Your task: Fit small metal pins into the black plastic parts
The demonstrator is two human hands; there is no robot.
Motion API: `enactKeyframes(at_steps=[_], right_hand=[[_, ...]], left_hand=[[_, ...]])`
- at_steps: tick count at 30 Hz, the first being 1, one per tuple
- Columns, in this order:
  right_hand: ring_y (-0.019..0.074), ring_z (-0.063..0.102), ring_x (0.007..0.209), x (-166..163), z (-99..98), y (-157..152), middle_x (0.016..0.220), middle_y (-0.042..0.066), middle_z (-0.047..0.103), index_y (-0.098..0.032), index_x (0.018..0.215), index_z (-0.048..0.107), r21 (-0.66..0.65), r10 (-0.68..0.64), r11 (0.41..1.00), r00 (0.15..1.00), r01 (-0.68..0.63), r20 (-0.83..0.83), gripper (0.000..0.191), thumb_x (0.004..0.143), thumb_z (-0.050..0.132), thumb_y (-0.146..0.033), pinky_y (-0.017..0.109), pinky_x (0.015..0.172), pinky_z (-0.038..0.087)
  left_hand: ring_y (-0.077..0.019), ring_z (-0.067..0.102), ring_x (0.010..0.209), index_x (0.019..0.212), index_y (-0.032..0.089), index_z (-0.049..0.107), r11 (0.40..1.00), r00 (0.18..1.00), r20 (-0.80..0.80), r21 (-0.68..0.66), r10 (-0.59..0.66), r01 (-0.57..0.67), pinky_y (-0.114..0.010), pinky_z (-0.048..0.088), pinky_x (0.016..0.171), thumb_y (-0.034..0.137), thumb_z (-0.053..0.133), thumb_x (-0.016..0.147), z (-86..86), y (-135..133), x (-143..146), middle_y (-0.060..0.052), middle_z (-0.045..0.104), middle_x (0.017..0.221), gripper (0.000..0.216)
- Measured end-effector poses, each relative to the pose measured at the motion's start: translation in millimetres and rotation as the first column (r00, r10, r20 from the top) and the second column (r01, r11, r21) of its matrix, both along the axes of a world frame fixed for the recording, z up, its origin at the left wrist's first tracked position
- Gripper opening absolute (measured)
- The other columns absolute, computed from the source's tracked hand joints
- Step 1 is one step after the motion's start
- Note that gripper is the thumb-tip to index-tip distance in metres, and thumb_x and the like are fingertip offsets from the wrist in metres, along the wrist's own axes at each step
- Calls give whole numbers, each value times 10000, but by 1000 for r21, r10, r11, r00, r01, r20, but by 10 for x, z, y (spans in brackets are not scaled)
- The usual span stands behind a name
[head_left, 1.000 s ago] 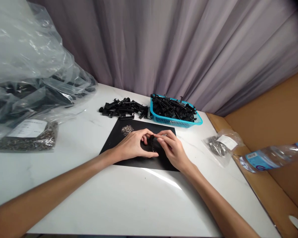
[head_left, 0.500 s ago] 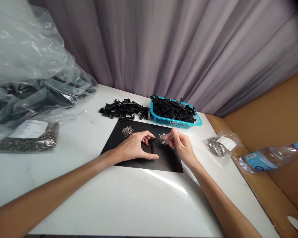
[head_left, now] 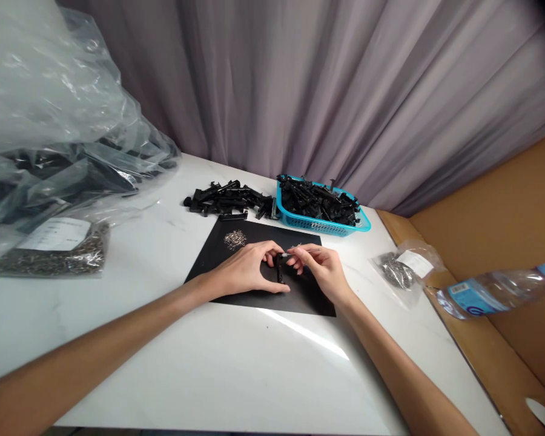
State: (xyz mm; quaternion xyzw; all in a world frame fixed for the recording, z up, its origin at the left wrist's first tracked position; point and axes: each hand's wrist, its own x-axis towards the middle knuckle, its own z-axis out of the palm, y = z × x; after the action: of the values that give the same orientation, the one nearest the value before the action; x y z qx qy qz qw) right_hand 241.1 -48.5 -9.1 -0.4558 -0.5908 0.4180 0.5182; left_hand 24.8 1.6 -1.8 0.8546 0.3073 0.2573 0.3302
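My left hand (head_left: 249, 267) grips a narrow black plastic part (head_left: 280, 270) upright between thumb and fingers, above the black mat (head_left: 254, 293). My right hand (head_left: 322, 266) pinches a thin silvery tool (head_left: 287, 255); its tip is at the upper end of the black part. Whether the tip carries a small metal piece is too small to tell. A pile of small brassy metal pieces (head_left: 235, 239) lies on the mat beyond my left hand. Another pile of silvery pieces (head_left: 296, 246) is mostly hidden behind my right hand.
A blue basket (head_left: 320, 226) full of black plastic parts stands behind the mat, with loose black parts (head_left: 227, 198) left of it. Large clear bags (head_left: 72, 163) and a labelled bag of metal pieces (head_left: 54, 257) lie left. A small bag (head_left: 397, 269) and plastic bottle (head_left: 495, 292) are right.
My right hand has moved left from the silvery pile to the black part, bringing the tool's tip to its upper end. My left hand has stayed nearly still.
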Motion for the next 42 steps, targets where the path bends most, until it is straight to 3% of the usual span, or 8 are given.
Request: enactKeyframes(at_steps=[19,22,26,30,34,37,40,42], right_hand=[[174,651,665,-52,-48,-4,805,57,754,-183,957,785,8,49,999,998,-49,40,406,919,683,-574,317,648,549],[183,644,778,-63,21,-57,864,55,715,-197,933,753,100,-51,994,986,35,160,419,993,574,-570,317,735,528],[182,583,854,-57,119,-111,863,37,619,-219,801,607,291,-324,921,923,258,207,470,1084,379,-516,320,847,470],[172,578,715,-120,140,-169,781,11,616,-228,825,559,209,-303,945,911,250,279,427,1075,369,-517,297,707,456],[219,667,771,-289,84,-258,843,20,740,-225,977,676,122,-216,976,829,178,516,294,955,611,-511,310,709,465],[238,671,730,-374,34,-277,827,20,767,-221,1024,698,130,-210,978,785,165,582,286,931,629,-483,320,665,455],[240,652,715,-316,54,-200,856,45,769,-209,987,709,168,-252,968,783,189,569,299,960,565,-470,328,651,438],[252,645,756,-180,132,-81,922,73,773,-198,1014,720,235,-332,942,760,239,559,337,965,552,-486,338,677,430]], left_hand=[[-227,650,909,1096,203,653,1000,1000,1,10,-27,27,-359,540,812,545,905,626,-40,34,4,-39,690,982,633],[-231,656,933,1126,207,642,999,1000,-9,-26,-20,20,-364,548,833,556,903,626,-34,19,6,-39,696,1001,663],[-237,658,940,1167,210,624,1000,1000,-19,-28,7,-7,-385,551,857,556,900,631,-17,-1,14,-46,693,1030,695],[-243,639,947,1168,218,609,997,999,-24,63,34,-33,-396,536,864,588,904,621,-7,-8,18,-51,672,1075,723],[-259,629,972,1163,213,602,973,995,-34,213,95,-85,-414,509,900,518,899,664,-20,-38,22,-47,668,1065,656],[-274,638,1009,1193,208,598,949,993,-36,301,115,-99,-435,485,957,503,894,675,-22,-46,14,-59,680,1110,665],[-289,646,1057,1256,218,585,928,988,-12,345,157,-143,-451,463,1006,651,845,686,5,46,-55,-68,682,1192,761],[-279,646,1065,1219,209,603,875,963,-17,423,269,-237,-444,454,1014,648,724,841,33,181,-157,-70,681,1185,592]])
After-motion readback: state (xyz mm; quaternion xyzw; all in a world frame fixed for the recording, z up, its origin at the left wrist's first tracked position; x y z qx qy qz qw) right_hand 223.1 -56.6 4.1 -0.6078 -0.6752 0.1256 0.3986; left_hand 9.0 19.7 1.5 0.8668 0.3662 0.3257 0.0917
